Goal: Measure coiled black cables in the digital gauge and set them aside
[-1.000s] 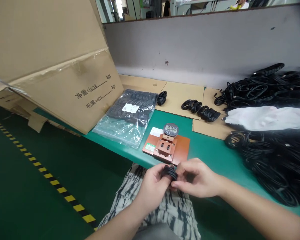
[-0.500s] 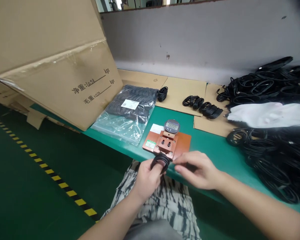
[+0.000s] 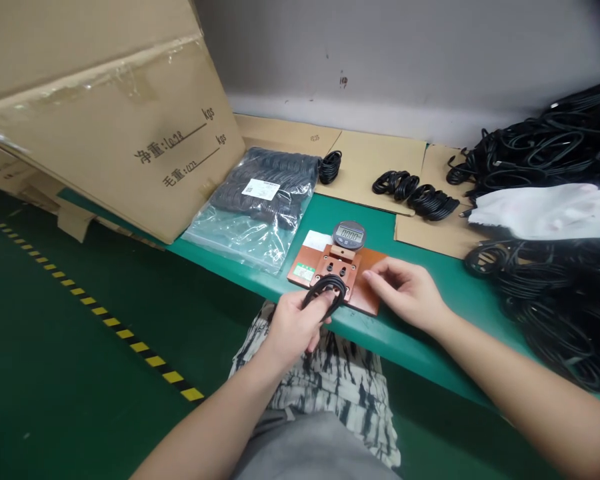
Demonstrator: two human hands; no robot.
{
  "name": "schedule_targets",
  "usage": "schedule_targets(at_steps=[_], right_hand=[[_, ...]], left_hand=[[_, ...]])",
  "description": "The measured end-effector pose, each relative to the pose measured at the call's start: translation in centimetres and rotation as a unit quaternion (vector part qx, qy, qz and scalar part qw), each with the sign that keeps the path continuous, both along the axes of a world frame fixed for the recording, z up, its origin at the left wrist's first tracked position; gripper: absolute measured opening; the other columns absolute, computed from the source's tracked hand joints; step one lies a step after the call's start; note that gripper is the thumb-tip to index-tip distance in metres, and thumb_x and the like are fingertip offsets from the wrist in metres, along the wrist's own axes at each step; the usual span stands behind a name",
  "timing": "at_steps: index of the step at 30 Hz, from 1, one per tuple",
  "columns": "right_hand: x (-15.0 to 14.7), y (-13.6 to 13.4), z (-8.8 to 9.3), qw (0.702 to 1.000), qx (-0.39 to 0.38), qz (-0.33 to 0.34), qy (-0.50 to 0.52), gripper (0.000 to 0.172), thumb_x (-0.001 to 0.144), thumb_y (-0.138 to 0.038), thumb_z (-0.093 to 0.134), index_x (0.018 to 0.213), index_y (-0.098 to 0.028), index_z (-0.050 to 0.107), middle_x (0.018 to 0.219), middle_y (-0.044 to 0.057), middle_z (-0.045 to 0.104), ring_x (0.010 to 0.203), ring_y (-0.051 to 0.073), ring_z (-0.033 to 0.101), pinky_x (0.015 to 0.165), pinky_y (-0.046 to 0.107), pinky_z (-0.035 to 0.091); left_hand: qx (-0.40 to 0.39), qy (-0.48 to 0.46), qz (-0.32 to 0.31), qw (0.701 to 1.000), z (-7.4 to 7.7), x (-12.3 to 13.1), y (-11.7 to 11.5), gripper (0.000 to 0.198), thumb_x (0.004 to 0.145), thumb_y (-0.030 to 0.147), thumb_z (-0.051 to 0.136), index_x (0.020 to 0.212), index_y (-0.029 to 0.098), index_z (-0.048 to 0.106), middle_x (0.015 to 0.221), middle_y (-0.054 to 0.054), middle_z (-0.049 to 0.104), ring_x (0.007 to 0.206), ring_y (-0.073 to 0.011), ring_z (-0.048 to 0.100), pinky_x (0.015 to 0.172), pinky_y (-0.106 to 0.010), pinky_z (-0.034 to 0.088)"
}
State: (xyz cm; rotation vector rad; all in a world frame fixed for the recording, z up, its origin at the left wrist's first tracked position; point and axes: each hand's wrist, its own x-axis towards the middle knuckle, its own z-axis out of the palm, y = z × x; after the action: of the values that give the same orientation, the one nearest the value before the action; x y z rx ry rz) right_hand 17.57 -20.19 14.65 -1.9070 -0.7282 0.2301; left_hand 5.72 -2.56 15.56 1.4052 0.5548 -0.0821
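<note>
My left hand (image 3: 295,320) grips a coiled black cable (image 3: 325,283), thumb through the loop, held at the front of a gauge fixture. The fixture has a copper-coloured block (image 3: 347,270) on an orange-brown base plate (image 3: 365,297). On top of the block sits a round digital gauge (image 3: 349,235) whose display appears to read 0.000. The cable's end is hidden behind the coil and fingers. At the plate's right side rests my right hand (image 3: 410,293), loosely bent, thumb a little apart from the fingers, with nothing visible in it.
A clear bag (image 3: 280,230) of coiled cables lies left of the fixture, beside a large cardboard box (image 3: 180,133). Several coiled cables (image 3: 433,200) sit on cardboard sheets (image 3: 365,157). Piles of black cable (image 3: 545,287) and a white cloth (image 3: 530,210) occupy the right.
My left hand has brought the cable coil up against the fixture's front. My right hand has moved from the coil, right and up to the base plate's side. The view has tilted down.
</note>
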Motion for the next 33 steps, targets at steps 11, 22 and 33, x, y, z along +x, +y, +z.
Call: schedule_targets(at_steps=[11,22,33], right_hand=[[0.13,-0.18,-0.17,1.0,-0.015,0.0,0.014,0.028,0.089,-0.041,0.059,0.076,-0.017,0.062,0.072,0.004,0.064,0.059,0.014,0.054,0.054,0.025,0.043],[0.13,-0.16,-0.15,0.999,-0.003,-0.004,0.031,0.029,0.087,-0.043,0.061,0.076,-0.017,0.062,0.07,0.003,0.062,0.057,0.013,0.053,0.052,0.024,0.042],[0.04,-0.08,-0.21,0.999,-0.006,-0.004,0.041,0.028,0.088,-0.042,0.061,0.076,-0.017,0.062,0.071,0.004,0.062,0.058,0.014,0.052,0.053,0.025,0.042]], left_hand=[[-0.015,-0.01,-0.003,1.0,0.2,0.31,-0.09,0.041,0.077,0.047,0.064,0.052,0.017,0.052,0.037,0.008,0.037,0.026,-0.0055,0.034,0.029,-0.02,0.023],[-0.018,-0.012,0.002,1.0,-0.05,0.34,-0.02,0.036,0.078,0.045,0.063,0.058,0.015,0.059,0.04,0.008,0.041,0.026,-0.0057,0.035,0.028,-0.02,0.023],[-0.013,-0.004,-0.009,1.0,-0.15,0.57,0.0,0.035,0.08,0.044,0.062,0.059,0.016,0.057,0.043,0.007,0.044,0.027,-0.005,0.035,0.029,-0.021,0.024]])
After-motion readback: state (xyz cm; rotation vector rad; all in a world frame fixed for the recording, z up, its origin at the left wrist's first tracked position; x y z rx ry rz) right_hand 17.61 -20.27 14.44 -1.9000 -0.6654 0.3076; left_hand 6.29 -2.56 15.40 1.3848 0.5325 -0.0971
